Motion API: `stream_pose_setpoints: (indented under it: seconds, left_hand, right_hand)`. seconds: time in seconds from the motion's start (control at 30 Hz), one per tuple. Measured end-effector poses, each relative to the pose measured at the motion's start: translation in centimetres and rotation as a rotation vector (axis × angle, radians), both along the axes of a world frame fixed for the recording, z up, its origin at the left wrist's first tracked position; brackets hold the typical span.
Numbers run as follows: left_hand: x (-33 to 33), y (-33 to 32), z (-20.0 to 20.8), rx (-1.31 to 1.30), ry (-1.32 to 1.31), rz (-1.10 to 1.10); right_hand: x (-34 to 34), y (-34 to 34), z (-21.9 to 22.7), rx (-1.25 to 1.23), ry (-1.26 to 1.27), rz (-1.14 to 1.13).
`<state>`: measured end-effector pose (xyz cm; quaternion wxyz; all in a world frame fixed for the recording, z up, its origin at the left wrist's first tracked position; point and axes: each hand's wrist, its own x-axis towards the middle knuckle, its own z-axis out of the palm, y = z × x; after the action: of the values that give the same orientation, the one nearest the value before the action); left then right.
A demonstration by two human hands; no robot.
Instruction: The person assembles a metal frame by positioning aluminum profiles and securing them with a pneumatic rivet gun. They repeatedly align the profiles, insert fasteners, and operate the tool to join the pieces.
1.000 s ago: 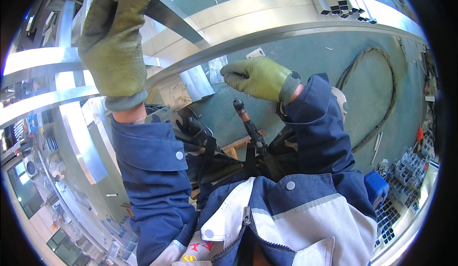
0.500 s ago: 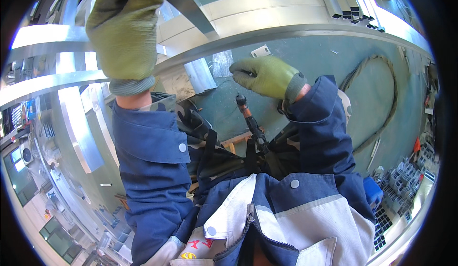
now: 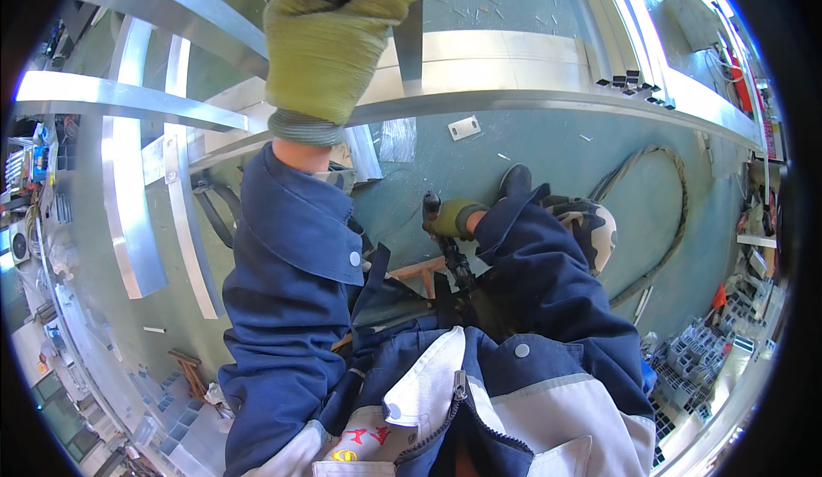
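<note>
Your left hand (image 3: 334, 57) is raised over the long metal rail (image 3: 531, 100); its cuff lies across the rail's line in view, and the gloved palm and fingers extend toward the rail's far side. The forearm in the blue left sleeve (image 3: 291, 229) runs almost straight up to the wrist, and the fingers bend to the right, level with the dark flat bar (image 3: 410, 57) that meets the rail from its far side. The fingers are curled with a small gap showing, but you cannot tell whether they hold anything. Your right hand (image 3: 455, 218) is low on the body side of the rail, closed around the black tool (image 3: 431, 207), with most of its fingers hidden. The forearm in the right sleeve (image 3: 548, 263) angles inward to that grip, elbow bent. The tool lies on the rail's body side, well apart from it, nose toward the rail. A pale slotted plate (image 3: 464, 128) lies on the floor (image 3: 548, 147), just to the rail's body side in view.
</note>
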<state>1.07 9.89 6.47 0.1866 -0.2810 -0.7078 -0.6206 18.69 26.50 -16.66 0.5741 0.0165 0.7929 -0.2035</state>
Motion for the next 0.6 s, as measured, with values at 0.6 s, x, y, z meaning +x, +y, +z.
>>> stream_pose_setpoints:
  seconds: [0.6]
  left_hand:
    - [1.6,2.8,2.1,0.162,-0.072,-0.093]
  right_hand:
    - [3.8,-1.8,-10.0,-0.240,-0.060,-0.599]
